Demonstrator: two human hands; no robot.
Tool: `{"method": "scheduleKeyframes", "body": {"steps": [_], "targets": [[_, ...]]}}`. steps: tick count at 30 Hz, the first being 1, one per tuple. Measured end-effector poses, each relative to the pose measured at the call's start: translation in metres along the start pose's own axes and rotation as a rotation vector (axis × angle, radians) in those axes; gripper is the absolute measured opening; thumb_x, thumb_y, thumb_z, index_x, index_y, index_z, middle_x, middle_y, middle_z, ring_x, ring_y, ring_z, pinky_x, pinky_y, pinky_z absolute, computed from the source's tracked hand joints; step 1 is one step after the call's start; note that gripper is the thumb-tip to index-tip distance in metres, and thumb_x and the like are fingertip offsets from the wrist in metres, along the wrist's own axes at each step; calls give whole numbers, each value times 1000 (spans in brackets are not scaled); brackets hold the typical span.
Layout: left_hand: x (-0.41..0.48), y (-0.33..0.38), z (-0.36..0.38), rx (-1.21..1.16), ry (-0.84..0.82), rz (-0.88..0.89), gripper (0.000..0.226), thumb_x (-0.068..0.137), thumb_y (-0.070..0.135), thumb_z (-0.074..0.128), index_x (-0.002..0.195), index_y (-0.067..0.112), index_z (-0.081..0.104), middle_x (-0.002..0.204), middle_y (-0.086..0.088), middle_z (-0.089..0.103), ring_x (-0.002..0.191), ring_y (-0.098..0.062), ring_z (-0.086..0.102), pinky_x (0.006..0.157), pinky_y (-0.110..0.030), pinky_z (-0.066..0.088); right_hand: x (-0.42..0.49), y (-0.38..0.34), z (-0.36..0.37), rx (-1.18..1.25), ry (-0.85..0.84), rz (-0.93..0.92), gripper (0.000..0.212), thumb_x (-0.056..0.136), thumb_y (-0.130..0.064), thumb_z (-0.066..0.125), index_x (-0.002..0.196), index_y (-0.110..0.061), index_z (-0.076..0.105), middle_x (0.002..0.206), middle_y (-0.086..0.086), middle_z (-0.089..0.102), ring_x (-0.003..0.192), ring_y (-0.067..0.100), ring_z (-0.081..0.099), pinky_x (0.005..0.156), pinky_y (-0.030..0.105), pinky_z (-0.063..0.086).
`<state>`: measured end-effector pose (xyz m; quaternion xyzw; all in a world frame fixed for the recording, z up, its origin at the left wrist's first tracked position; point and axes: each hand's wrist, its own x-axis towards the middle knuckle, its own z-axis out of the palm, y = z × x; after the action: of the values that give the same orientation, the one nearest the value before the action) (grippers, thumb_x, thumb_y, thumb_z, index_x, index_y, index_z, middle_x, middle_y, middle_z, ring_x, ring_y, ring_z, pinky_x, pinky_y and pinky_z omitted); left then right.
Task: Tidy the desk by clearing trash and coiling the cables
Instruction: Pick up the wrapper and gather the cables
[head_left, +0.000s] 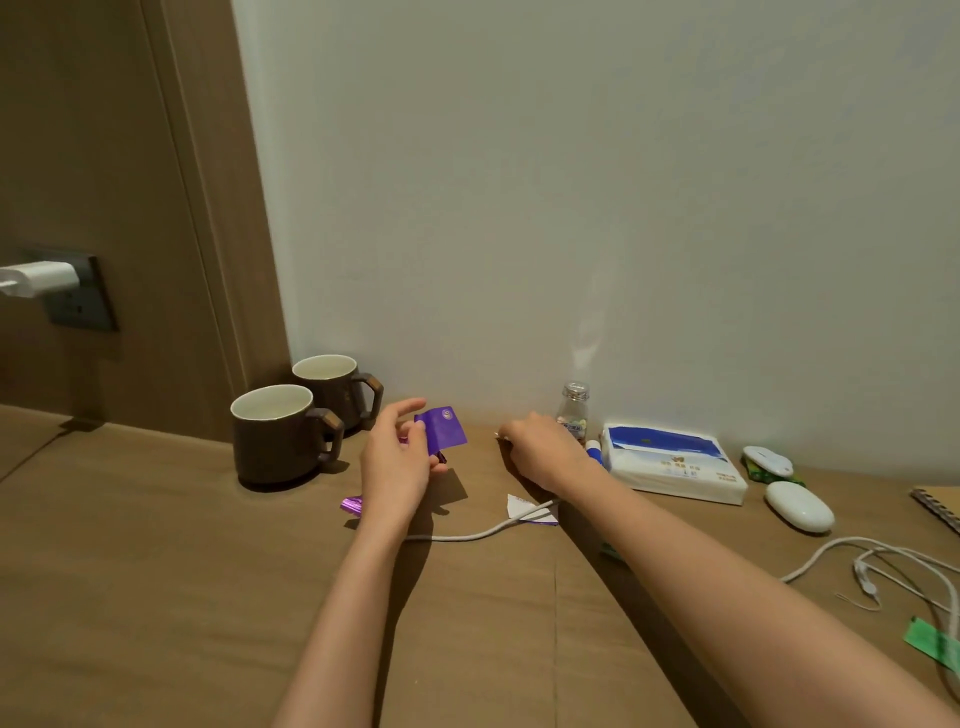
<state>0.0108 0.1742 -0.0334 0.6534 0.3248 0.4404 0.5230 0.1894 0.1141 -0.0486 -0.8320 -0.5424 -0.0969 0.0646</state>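
My left hand (396, 462) pinches a purple wrapper (442, 427), lifted just above the wooden desk (156, 545) near the wall. Another crumpled purple wrapper (352, 505) lies beside my left wrist. My right hand (540, 449) rests curled on the desk close to the wall; what its fingertips hold, if anything, is too small to tell. A white scrap (530, 510) lies under my right wrist. A white cable (467, 535) runs across the desk beneath both forearms. More white cable (883, 561) lies tangled at the right, next to a green wrapper (932, 642).
Two brown mugs (283, 434) stand at the back left. A small clear bottle (574, 410), a tissue pack (675, 462), a white mouse-like case (799, 506), a white clip (768, 460) and a notebook corner (940, 509) sit at the right. A white charger (36, 278) is plugged into the wall socket.
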Motion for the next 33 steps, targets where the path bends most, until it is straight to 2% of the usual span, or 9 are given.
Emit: {"method": "scheduleKeyframes", "body": {"steps": [4,6,9,11,15,20,27,30,33], "targets": [[-7,14,-3,-28,9,-2,26,98,13,45,119,22,55,103,1,54,70,-15,64,55,-20,54,-14,-3,-8,200,65,61,21,92,-16,55,103,-9,72,97,14,73,86,29,67,75,40,56],[-12,25,-9,-67,-5,-23,25,97,11,46,118,21,55,105,-1,55,66,-15,63,56,-22,56,-26,-9,-18,361,148,104,22,93,-21,57,103,-9,73,97,11,74,85,25,68,75,33,55],[-24,42,-27,-196,-34,-82,29,94,8,53,121,16,56,115,-6,57,72,-18,69,60,-28,60,-47,-22,-43,560,222,124,21,91,-19,60,106,-10,72,91,4,73,78,13,65,71,20,48],[-36,57,-45,-297,-42,-101,31,92,7,56,122,16,56,115,-7,62,72,-17,71,58,-26,59,-64,-33,-64,684,221,92,19,91,-20,61,105,-11,71,83,1,72,70,10,68,64,16,52],[-75,88,-85,-266,-87,31,34,91,11,59,123,21,55,110,-6,66,74,-15,72,54,-22,56,-102,-63,-102,996,230,31,16,90,-14,63,103,-10,71,84,5,73,71,12,71,67,22,58],[-131,107,-131,-212,-41,109,34,90,12,59,120,26,55,100,5,66,77,-14,72,54,-19,55,-152,-112,-134,1126,249,-25,18,87,-20,67,105,-20,71,91,-6,73,83,4,68,75,21,55],[-199,103,-195,-70,14,118,35,87,17,61,120,28,57,112,1,62,80,-14,71,55,-23,57,-226,-181,-143,1287,115,-137,11,85,-12,67,95,-17,68,88,-2,72,78,2,67,69,14,53],[-228,84,-223,6,-16,85,37,86,18,61,122,27,56,112,1,63,82,-19,71,58,-26,58,-251,-201,-128,1314,-43,-123,10,85,-14,68,94,-17,68,87,-1,72,77,5,66,67,19,54],[-257,51,-247,22,-30,11,35,85,17,61,119,26,59,104,-2,67,76,-21,72,57,-27,58,-273,-220,-102,1369,-197,-137,10,85,-8,67,95,-7,66,79,4,68,69,8,61,63,15,50]]}}
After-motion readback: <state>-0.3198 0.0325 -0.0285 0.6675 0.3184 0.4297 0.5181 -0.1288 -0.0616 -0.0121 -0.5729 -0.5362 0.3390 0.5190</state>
